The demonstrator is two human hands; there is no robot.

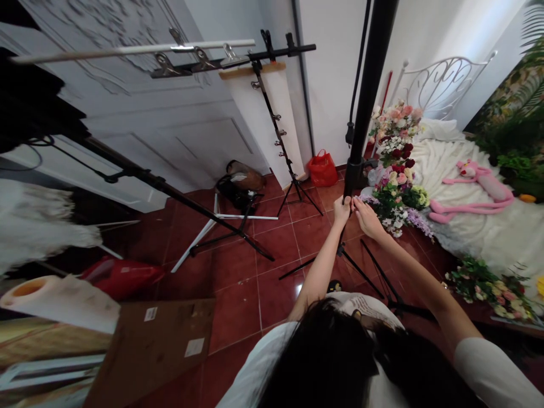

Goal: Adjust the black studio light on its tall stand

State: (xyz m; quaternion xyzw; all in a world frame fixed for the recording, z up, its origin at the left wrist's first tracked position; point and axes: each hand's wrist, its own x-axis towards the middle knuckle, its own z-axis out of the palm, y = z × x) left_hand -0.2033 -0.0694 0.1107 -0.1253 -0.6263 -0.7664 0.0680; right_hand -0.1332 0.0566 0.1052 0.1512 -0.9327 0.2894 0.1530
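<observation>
A thick black pole (369, 85) rises from a tripod stand on the floor and runs up past the top edge. My left hand (341, 212) is wrapped round its lower part, below a black clamp knob (369, 162). On the other side of the pole my right hand (366, 217) touches it near the left hand, with its fingers stretched out and partly apart. A black cord (351, 116) with a plug hangs alongside the pole. The tripod legs (361, 270) spread on the red tiles below the hands.
Artificial flowers (397, 170) and a white-draped bed (450, 153) with a pink plush toy (484, 181) lie right. Light stands (170, 190), a red bag (322, 170), a cardboard box (157, 345) and a paper roll (63, 294) are left.
</observation>
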